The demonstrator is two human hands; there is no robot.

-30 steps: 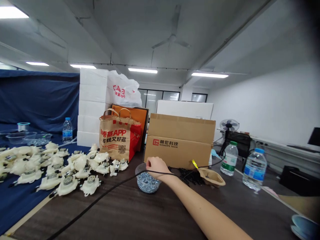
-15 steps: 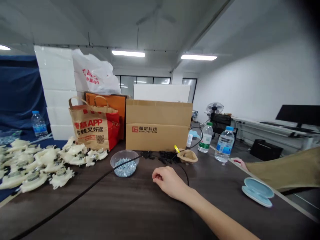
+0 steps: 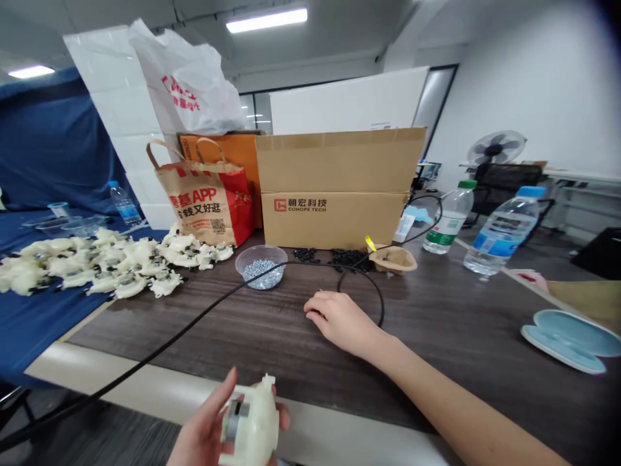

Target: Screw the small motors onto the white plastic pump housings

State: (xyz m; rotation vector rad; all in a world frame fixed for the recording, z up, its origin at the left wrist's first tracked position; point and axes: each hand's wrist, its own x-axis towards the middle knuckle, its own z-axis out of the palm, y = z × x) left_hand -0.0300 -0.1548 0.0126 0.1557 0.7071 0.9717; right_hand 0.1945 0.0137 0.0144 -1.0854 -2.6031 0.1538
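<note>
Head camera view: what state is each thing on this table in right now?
Left hand, gripping the white plastic housing
Right hand, resting empty on the dark table
Cardboard box, upright, flaps raised
Clear bowl, holding silver screws
Water bottle, upright, capped
Black cable, looped across the table

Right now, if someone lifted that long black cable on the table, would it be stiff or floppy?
Probably springy rather than floppy: the black cable lies in long, smooth curves without kinks, and its loop beside the right hand holds a round shape. It looks thin and light, so it would likely swing when lifted.
</note>
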